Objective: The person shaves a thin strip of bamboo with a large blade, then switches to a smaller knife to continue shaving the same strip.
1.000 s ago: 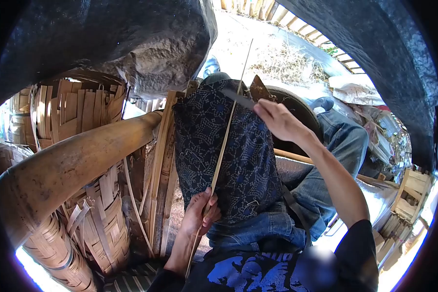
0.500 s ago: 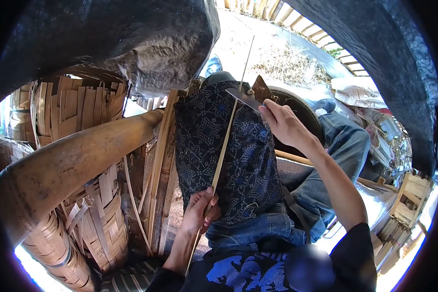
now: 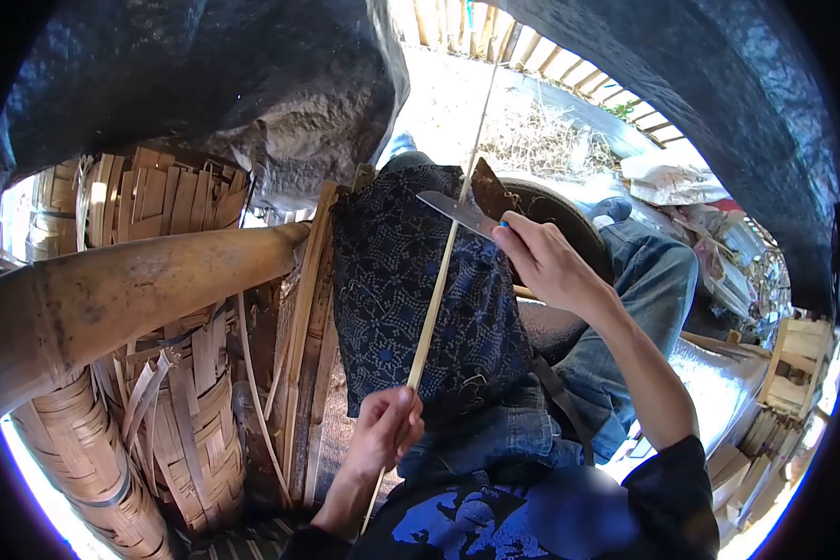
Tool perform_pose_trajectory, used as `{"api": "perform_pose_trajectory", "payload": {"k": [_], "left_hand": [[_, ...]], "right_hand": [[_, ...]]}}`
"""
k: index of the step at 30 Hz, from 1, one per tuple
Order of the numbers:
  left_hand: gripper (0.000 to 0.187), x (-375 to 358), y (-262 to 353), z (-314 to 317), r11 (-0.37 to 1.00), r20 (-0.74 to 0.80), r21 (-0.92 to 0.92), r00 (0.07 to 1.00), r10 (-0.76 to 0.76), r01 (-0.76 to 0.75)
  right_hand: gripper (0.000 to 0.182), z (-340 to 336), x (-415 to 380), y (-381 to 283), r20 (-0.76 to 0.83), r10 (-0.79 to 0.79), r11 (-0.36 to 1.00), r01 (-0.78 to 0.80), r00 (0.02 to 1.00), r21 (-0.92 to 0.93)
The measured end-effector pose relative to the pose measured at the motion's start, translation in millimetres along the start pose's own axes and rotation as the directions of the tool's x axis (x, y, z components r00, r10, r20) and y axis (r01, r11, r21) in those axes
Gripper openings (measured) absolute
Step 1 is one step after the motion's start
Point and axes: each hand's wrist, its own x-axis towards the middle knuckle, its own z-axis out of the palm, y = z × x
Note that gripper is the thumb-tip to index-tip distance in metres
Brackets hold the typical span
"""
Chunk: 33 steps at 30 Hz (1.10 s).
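A long, thin bamboo strip slants from my lap up past my knee. My left hand is closed around its lower part, and a short tail of it sticks out below the fist. In my right hand is a knife, its handle mostly hidden by the fingers. The flat blade points left and lies across the strip near the knee. Under both, a dark patterned cloth covers my thigh.
Woven bamboo baskets stand at the left, with a thick bamboo pole running in front of them. Dark plastic sheeting hangs overhead. A slatted fence stands beyond, and plastic bags lie at the right.
The left hand has moved slightly down toward my body. The knife remains across the strip, its blade a little lower in view. The whole view has shifted slightly.
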Motion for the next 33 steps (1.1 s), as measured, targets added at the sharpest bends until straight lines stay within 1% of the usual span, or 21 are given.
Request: {"api": "perform_pose_trajectory", "payload": {"k": [1, 2, 3, 4, 5, 6, 7, 9, 13, 15, 16, 21, 23, 25, 27, 28, 29, 30, 31, 32, 33], "left_hand": [[0.038, 8.6, -4.5, -3.3, 0.999, 0.004, 0.003, 0.999, -0.036, 0.036], [0.038, 16.7, -13.6, -4.5, 0.999, -0.020, 0.020, 0.999, -0.027, 0.028], [0.038, 19.0, -16.9, -5.0, 0.999, -0.003, 0.031, 1.000, -0.025, 0.025], [0.037, 19.8, -19.5, -6.6, 0.999, -0.022, 0.005, 0.999, -0.038, 0.038], [0.037, 19.9, -21.4, -8.7, 0.998, -0.044, -0.020, 0.997, -0.060, 0.059], [0.037, 20.5, -22.5, -10.0, 0.997, -0.036, -0.050, 0.998, -0.055, 0.053], [0.037, 20.8, -22.7, -10.4, 0.997, -0.032, -0.045, 0.998, -0.061, 0.060], [0.036, 20.5, -19.7, -12.8, 0.990, -0.019, -0.086, 0.994, -0.110, 0.108], [0.036, 23.5, -21.3, -17.9, 0.981, 0.001, -0.142, 0.991, -0.133, 0.132], [0.037, 25.8, -22.7, -17.9, 0.974, 0.019, -0.185, 0.991, -0.131, 0.133], [0.037, 24.7, -22.7, -17.0, 0.973, 0.014, -0.189, 0.991, -0.132, 0.133], [0.036, 21.0, -20.5, -11.6, 0.979, 0.007, -0.155, 0.991, -0.136, 0.135], [0.036, 20.1, -17.9, -11.4, 0.979, -0.002, -0.137, 0.988, -0.154, 0.152], [0.036, 19.7, -14.5, -9.6, 0.979, -0.007, -0.113, 0.985, -0.174, 0.172], [0.038, 19.3, -12.3, -4.2, 0.989, -0.051, -0.005, 0.988, -0.147, 0.146], [0.038, 19.5, -14.0, -2.7, 0.989, -0.054, -0.004, 0.987, -0.148, 0.148], [0.038, 19.1, -16.8, -0.6, 0.989, -0.098, 0.103, 0.990, -0.100, 0.110], [0.039, 18.6, -19.9, 2.1, 0.975, -0.137, 0.211, 0.990, -0.047, 0.076], [0.039, 17.1, -22.9, 6.1, 0.974, -0.141, 0.212, 0.989, -0.050, 0.079], [0.039, 15.8, -25.4, 11.8, 0.952, -0.204, 0.299, 0.979, -0.005, 0.067], [0.038, 14.9, -27.4, 17.5, 0.921, -0.262, 0.384, 0.964, 0.047, 0.060]], "right_hand": [[0.028, 1.2, 0.1, 2.6, 0.064, 0.115, 0.993, -0.116, 0.991, 0.010], [0.030, 4.1, -1.4, 1.2, 0.166, 0.303, 0.951, -0.310, 0.939, 0.017], [0.030, 15.2, -4.6, 14.0, 0.147, 0.307, 0.950, -0.312, 0.940, 0.015], [0.032, 33.5, -9.5, 35.8, 0.015, 0.148, 0.988, -0.148, 0.989, -0.040], [0.033, 44.9, -15.2, 46.7, -0.102, -0.018, 0.993, 0.006, 0.995, -0.115], [0.036, 39.9, -13.2, 37.6, -0.015, 0.093, 0.995, -0.094, 0.996, -0.046], [0.036, 40.1, -15.3, 36.0, -0.020, 0.101, 0.994, -0.102, 0.995, -0.045], [0.038, 42.3, -12.7, 32.9, 0.089, 0.254, 0.964, -0.259, 0.963, 0.051], [0.039, 37.0, -12.5, 39.7, 0.178, 0.238, 0.965, -0.253, 0.955, 0.064], [0.039, 38.3, -17.0, 34.3, 0.288, 0.244, 0.960, -0.273, 0.926, 0.065], [0.039, 46.2, -21.2, 42.5, 0.220, 0.166, 0.977, -0.191, 0.961, 0.097], [0.041, 44.5, -25.9, 45.7, 0.247, 0.110, 0.979, -0.148, 0.963, 0.142], [0.041, 35.2, -25.1, 38.2, 0.382, 0.198, 0.963, -0.252, 0.903, 0.095], [0.042, 35.7, -25.2, 40.3, 0.396, 0.201, 0.959, -0.263, 0.896, 0.110], [0.044, 39.8, -29.1, 45.6, 0.410, 0.203, 0.955, -0.272, 0.889, 0.117], [0.043, 47.6, -35.1, 50.7, 0.306, 0.164, 0.966, -0.216, 0.938, 0.145], [0.042, 52.8, -39.4, 53.4, 0.198, 0.125, 0.973, -0.159, 0.972, 0.168], [0.042, 46.3, -36.8, 48.0, 0.200, 0.126, 0.972, -0.161, 0.972, 0.173], [0.041, 32.6, -30.4, 37.7, 0.452, 0.299, 0.837, -0.459, 0.840, 0.298], [0.042, 24.7, -26.4, 32.7, 0.689, 0.371, 0.614, -0.721, 0.622, 0.320], [0.042, 25.5, -26.3, 34.4, 0.689, 0.368, 0.616, -0.719, 0.624, 0.323]]}}
